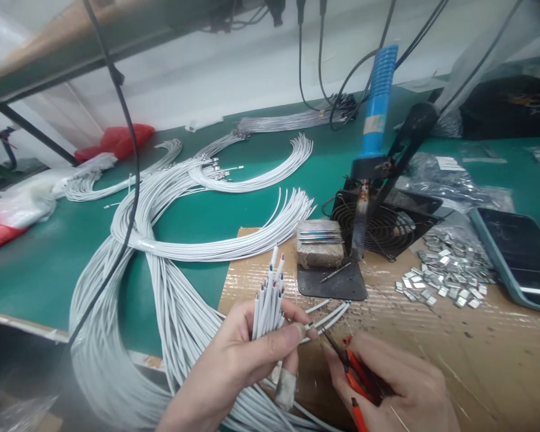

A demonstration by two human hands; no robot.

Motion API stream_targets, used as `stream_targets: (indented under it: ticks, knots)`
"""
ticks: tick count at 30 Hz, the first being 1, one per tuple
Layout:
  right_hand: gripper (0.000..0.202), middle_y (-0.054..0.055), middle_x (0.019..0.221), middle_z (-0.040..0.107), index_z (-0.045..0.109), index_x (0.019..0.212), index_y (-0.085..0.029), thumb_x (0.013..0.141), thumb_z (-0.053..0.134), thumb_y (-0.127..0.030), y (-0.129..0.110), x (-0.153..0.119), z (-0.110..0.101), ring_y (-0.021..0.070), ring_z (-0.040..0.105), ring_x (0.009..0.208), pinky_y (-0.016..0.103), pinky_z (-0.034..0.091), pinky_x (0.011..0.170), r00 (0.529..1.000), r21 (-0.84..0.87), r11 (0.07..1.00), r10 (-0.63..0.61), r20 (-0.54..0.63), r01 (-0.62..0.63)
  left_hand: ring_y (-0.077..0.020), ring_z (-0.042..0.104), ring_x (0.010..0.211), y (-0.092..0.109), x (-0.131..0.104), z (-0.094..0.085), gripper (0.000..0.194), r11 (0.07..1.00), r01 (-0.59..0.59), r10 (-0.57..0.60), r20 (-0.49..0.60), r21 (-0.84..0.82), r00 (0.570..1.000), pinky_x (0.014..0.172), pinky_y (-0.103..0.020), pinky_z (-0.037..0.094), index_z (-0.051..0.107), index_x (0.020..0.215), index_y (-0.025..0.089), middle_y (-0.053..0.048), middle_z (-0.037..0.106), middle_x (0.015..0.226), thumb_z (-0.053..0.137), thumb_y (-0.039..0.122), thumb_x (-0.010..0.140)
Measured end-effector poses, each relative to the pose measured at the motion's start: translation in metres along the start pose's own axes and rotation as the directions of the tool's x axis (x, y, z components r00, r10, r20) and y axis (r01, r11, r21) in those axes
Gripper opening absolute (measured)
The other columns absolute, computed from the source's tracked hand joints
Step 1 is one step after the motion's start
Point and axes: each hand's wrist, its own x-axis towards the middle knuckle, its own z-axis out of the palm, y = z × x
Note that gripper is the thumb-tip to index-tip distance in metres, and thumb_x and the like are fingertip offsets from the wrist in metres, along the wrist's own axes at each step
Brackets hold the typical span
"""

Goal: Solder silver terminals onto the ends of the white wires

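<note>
My left hand [247, 351] is closed round a bunch of white cables [269, 306], their cut ends standing up with small coloured wire tips. Between its thumb and forefinger is the end of one cable, where a green tip shows. Whitish tape [286, 389] wraps one of its fingers. My right hand [391, 381] grips cutting pliers [353, 369] with red-orange handles, their dark jaws just right of that cable end; whether they touch it I cannot tell. A few more cables [335, 316] lie behind the fingers on the cardboard [486, 348].
A blue-handled soldering iron [378, 111] stands in a holder before a black fan [378, 225]. Beside it sits a block [319, 243] with metal rods. Small metal pieces [450, 273] and a phone [519, 255] lie right. Long white cable bundles [117, 336] cover the left; a black cord [132, 144] hangs across.
</note>
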Motion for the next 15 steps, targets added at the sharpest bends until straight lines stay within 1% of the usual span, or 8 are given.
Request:
stream_targets:
  ticks: [4,6,9,12,15]
  knots:
    - [0.033,-0.007,0.056,0.043,0.038,0.064,-0.023,0.086,0.062,-0.014,-0.0001,0.0006,-0.0005,0.0058,0.043,0.044,0.017,0.035,0.044,1.000,0.018,1.000,-0.025,0.010,0.025,-0.0015,0.020,0.035,0.0009,-0.0005,-0.0005,0.027,1.000,-0.012,0.012,0.014,0.002,1.000,0.036,-0.020,0.005,0.073,0.094,0.014,0.003,0.065,0.054,0.084,0.038,0.087]
    - [0.032,-0.007,0.056,0.044,0.038,0.064,-0.023,0.084,0.061,-0.012,-0.0003,0.0009,-0.0008,0.0056,0.043,0.045,0.017,0.035,0.045,1.000,0.026,0.999,-0.029,0.007,0.029,-0.0013,0.019,0.036,0.0028,-0.0018,0.0017,0.024,1.000,-0.014,0.014,-0.014,0.005,1.000,0.038,-0.020,0.004,0.073,0.093,0.014,0.003,0.064,0.053,0.083,0.036,0.088]
    - [0.033,-0.007,0.057,0.043,0.036,0.065,-0.022,0.084,0.061,-0.012,-0.0004,0.0020,-0.0002,0.0052,0.043,0.047,0.016,0.035,0.046,1.000,0.028,0.999,-0.024,-0.006,0.024,-0.0002,0.018,0.038,0.0056,-0.0027,0.0053,0.022,1.000,-0.016,0.016,-0.049,-0.008,0.999,0.040,-0.020,0.003,0.075,0.092,0.013,0.001,0.066,0.056,0.084,0.033,0.087]
    - [0.035,-0.007,0.057,0.042,0.036,0.064,-0.023,0.086,0.061,-0.014,-0.0003,0.0022,0.0002,0.0058,0.042,0.047,0.016,0.035,0.046,1.000,0.020,1.000,-0.005,-0.021,0.006,0.0004,0.021,0.038,0.0064,-0.0014,0.0068,0.023,1.000,-0.026,0.025,-0.072,-0.017,0.997,0.040,-0.019,0.005,0.078,0.091,0.013,-0.001,0.070,0.060,0.086,0.033,0.085]
    - [0.037,-0.007,0.056,0.041,0.040,0.062,-0.022,0.090,0.063,-0.017,0.0012,0.0004,-0.0022,0.0065,0.042,0.046,0.017,0.036,0.045,0.999,0.007,1.000,0.023,-0.039,-0.022,-0.0002,0.027,0.037,0.0047,0.0012,0.0072,0.023,0.999,-0.037,0.038,-0.101,0.011,0.994,0.040,-0.019,0.010,0.080,0.091,0.014,-0.002,0.072,0.062,0.086,0.035,0.086]
